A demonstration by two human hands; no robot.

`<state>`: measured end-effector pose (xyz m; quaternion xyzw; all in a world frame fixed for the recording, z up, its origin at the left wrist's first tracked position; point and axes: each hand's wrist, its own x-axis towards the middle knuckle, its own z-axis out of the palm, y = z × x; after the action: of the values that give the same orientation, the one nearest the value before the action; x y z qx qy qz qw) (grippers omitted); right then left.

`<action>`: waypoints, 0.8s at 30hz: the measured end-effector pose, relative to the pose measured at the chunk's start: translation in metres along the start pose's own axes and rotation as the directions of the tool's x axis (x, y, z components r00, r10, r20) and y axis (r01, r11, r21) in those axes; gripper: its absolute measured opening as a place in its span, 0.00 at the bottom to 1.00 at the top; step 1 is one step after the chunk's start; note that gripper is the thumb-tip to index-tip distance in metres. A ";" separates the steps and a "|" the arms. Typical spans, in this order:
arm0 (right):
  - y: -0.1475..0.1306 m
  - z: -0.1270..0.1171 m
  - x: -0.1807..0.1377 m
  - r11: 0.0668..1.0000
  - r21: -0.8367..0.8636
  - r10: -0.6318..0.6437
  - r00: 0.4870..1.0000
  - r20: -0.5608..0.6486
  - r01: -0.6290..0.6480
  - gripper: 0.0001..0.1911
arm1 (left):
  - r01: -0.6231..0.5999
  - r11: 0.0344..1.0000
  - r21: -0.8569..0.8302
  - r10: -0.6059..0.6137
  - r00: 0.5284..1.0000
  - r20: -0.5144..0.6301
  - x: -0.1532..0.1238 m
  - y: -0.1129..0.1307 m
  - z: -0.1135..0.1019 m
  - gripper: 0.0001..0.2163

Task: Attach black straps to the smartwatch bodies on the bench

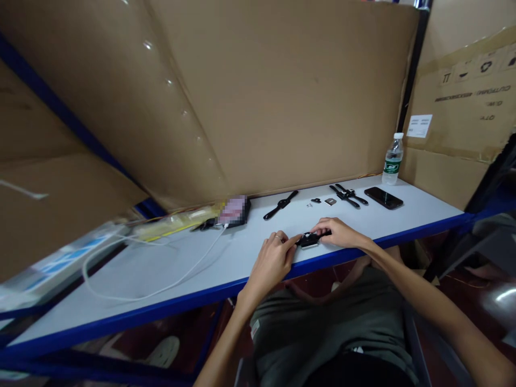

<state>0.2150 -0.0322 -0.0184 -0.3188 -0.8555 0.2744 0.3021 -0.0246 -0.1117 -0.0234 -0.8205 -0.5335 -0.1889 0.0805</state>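
At the front edge of the white tabletop, a black spokeshave (309, 241) with a bright metal strip along its near side lies between my hands. My left hand (274, 255), with a ring on one finger, is closed round its left handle. The right handle is held by my right hand (337, 233), whose fingertips also touch the middle of the tool. Both handles are partly hidden by my fingers. Farther back lies a spokeshave body (283, 203). Beside it are tiny metal bits (309, 205), a small black part (315, 200) and a flat metal blade (330, 202).
More spokeshaves (349, 195) lie at the back right, near a black phone (384, 197) and a water bottle (392, 161). A white cable (149, 294) loops leftward from a blurred-out device (233, 209). Cardboard (282, 97) walls the back; the table has a blue edge (226, 293).
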 end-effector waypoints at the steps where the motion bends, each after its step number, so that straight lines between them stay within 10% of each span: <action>1: -0.002 0.000 -0.001 1.000 -0.029 0.000 1.000 -0.023 -0.001 0.20 | -0.002 1.000 0.006 0.002 1.000 -0.013 -0.001 0.000 0.001 0.19; 24: -0.001 0.001 -0.007 0.988 -0.139 -0.072 0.994 -0.087 0.059 0.13 | -0.028 0.999 -0.027 0.025 0.996 -0.088 -0.003 -0.001 0.003 0.16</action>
<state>0.2185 -0.0382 -0.0212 -0.3225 -0.8675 0.1903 0.3274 -0.0259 -0.1130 -0.0274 -0.8195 -0.5158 -0.2312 0.0948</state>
